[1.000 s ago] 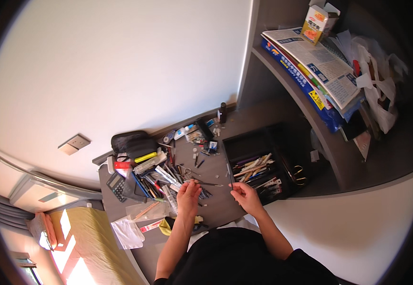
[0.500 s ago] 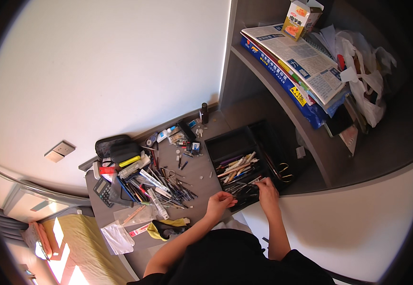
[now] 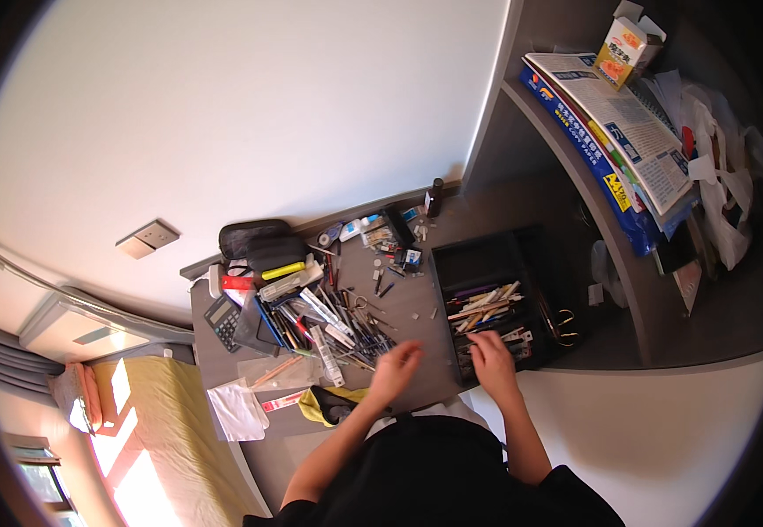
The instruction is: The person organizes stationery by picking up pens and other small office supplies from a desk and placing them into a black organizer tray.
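My left hand [image 3: 395, 367] hovers over the near edge of a grey desk [image 3: 417, 299], just right of a heap of pens and pencils [image 3: 338, 325]; its fingers are curled and I cannot see anything in them. My right hand [image 3: 489, 356] rests on the near end of a black organiser tray [image 3: 487, 263] that holds several pens and pencils [image 3: 485, 309]. Whether it grips one is hidden by the fingers.
A calculator [image 3: 223, 322], a black pencil case [image 3: 254, 239], a yellow highlighter [image 3: 283, 270] and a small dark bottle [image 3: 435, 197] lie on the desk. A white cloth [image 3: 237, 411] and yellow item [image 3: 316, 404] sit near the front. A shelf [image 3: 610, 228] with stacked papers [image 3: 614, 123] curves at right.
Both hands have shifted right, from the desk's middle pile toward the black tray; my right hand now sits on the tray's near end. The camera view also swung.
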Motion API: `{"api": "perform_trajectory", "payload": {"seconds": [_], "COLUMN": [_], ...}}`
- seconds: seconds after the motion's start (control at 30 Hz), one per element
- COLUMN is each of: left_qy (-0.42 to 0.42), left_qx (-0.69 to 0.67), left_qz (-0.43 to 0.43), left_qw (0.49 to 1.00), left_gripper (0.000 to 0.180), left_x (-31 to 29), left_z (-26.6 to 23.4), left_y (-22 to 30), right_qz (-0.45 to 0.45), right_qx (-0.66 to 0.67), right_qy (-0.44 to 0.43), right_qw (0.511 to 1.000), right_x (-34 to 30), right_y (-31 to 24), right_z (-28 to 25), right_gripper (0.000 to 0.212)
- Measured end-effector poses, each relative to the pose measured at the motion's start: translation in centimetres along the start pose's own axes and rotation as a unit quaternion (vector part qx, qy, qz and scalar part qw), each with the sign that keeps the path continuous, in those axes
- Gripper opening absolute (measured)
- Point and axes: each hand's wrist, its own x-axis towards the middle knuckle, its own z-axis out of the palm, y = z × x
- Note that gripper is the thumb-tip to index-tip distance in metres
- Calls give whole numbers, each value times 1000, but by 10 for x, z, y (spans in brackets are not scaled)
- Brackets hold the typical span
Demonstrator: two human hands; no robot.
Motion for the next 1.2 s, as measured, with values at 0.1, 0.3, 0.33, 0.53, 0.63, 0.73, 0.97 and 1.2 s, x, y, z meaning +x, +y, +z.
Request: {"api": "perform_trajectory", "payload": {"seconds": [0.1,0.3,0.33,0.53,0.63,0.73,0.97,1.2], "left_qy": [202,236,246,294,307,304,219,129], "left_qx": [243,467,472,478,470,472,464,489], "left_qz": [56,26,18,-39,-44,-24,104,166], "left_qw": [947,851,846,827,826,827,852,847], "left_gripper": [17,28,30,41,40,38,25,18], "left_x": [-14,-45,-49,-67,-71,-70,-44,-23], "left_z": [-50,-105,-107,-108,-108,-106,-94,-83], "left_y": [-23,-41,-43,-53,-53,-50,-47,-38], "right_qz": [-37,-194,-215,-300,-296,-278,-156,-52], "right_qx": [47,45,34,-87,-129,-128,-51,126], "right_qy": [-96,-154,-151,-159,-126,-98,-123,-45], "right_qw": [994,968,964,937,938,947,979,990], "right_x": [3,16,18,21,20,18,24,28], "right_y": [-29,-66,-69,-77,-68,-54,-39,-37], "right_z": [26,113,128,181,192,193,165,112], "right_gripper": [22,26,27,31,21,17,9,11]}}
